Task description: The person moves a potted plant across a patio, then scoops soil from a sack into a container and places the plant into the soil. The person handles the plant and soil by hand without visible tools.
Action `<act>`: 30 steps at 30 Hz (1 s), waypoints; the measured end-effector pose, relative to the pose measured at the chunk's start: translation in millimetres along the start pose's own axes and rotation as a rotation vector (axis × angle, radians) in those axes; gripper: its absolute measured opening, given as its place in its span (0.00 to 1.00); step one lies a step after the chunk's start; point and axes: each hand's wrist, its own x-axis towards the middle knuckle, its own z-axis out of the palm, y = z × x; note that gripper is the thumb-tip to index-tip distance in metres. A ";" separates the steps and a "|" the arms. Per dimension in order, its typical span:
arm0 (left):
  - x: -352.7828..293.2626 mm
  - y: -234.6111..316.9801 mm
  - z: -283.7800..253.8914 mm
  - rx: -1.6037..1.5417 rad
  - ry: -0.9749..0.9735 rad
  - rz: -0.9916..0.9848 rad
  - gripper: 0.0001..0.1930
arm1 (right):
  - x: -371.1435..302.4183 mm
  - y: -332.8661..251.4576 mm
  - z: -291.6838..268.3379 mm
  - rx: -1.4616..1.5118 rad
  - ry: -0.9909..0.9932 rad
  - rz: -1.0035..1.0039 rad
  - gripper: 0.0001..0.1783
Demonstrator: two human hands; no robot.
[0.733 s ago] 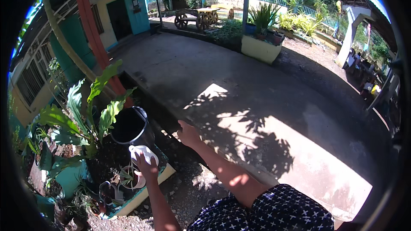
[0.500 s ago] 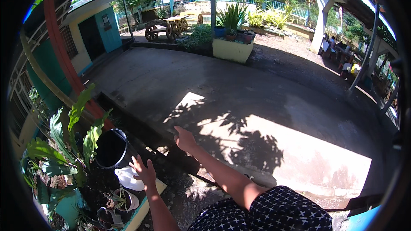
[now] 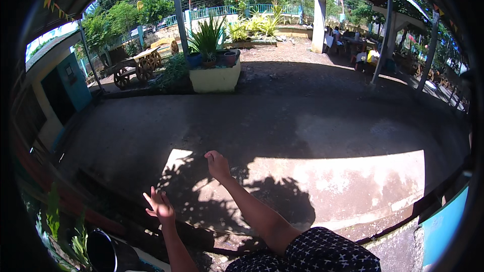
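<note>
Over a dark ditch edge beside the concrete floor, my left hand (image 3: 161, 208) is raised with its fingers spread, holding nothing. To its right, my right hand (image 3: 218, 165) reaches farther forward above the concrete (image 3: 252, 116). Its fingers are curled in, and nothing shows in them. Neither hand touches anything. Nearest to the left hand, at the lower left, stand a dark bucket (image 3: 102, 252) with a pale rim and a broad-leaved green plant (image 3: 79, 242). Dark cloth with white crosses (image 3: 333, 252) covers my upper arm and body.
A pale planter box (image 3: 217, 79) with potted plants stands ahead by a post. Wooden wheeled benches (image 3: 137, 68) are at the far left, near a small building with a blue door (image 3: 74, 81). Several people sit under a roofed shelter at the far right. A blue wall (image 3: 444, 229) is at right.
The view has swung right and up, so the plant and bucket slid toward the lower left. My right hand's pointing finger has curled in. My left hand stays spread, away from the white container.
</note>
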 end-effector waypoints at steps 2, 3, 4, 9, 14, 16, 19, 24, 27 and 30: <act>41.4 29.9 48.7 -0.016 0.023 -0.021 0.12 | 47.1 25.8 -7.7 0.028 0.013 -0.067 0.13; 51.2 44.3 69.1 0.029 0.033 -0.086 0.13 | 69.3 38.7 -15.3 0.009 -0.044 0.005 0.13; 70.6 60.6 88.5 0.064 -0.051 -0.155 0.13 | 92.2 49.8 -22.8 -0.093 -0.110 0.085 0.13; 127.0 160.5 162.6 0.001 -0.054 -0.074 0.14 | 213.2 90.1 -79.1 -0.151 -0.025 0.168 0.10; 192.1 244.9 207.0 -0.102 -0.124 0.092 0.14 | 294.6 112.0 -132.1 -0.179 0.145 0.134 0.12; 221.0 271.1 231.9 -0.160 -0.165 0.192 0.15 | 317.8 119.8 -152.5 -0.241 0.198 0.012 0.12; 253.1 298.4 270.4 -0.092 -0.204 0.263 0.21 | 356.6 129.1 -166.4 -0.511 0.252 -0.057 0.12; 337.1 330.3 323.7 -0.057 -0.278 0.367 0.22 | 427.5 139.9 -161.1 -0.608 0.462 -0.073 0.09; 394.1 352.3 339.6 -0.002 -0.309 0.460 0.23 | 474.9 139.3 -151.5 -0.623 0.511 0.075 0.10; 451.0 372.0 353.7 -0.039 -0.339 0.503 0.25 | 520.6 145.2 -128.3 -0.718 0.594 0.100 0.12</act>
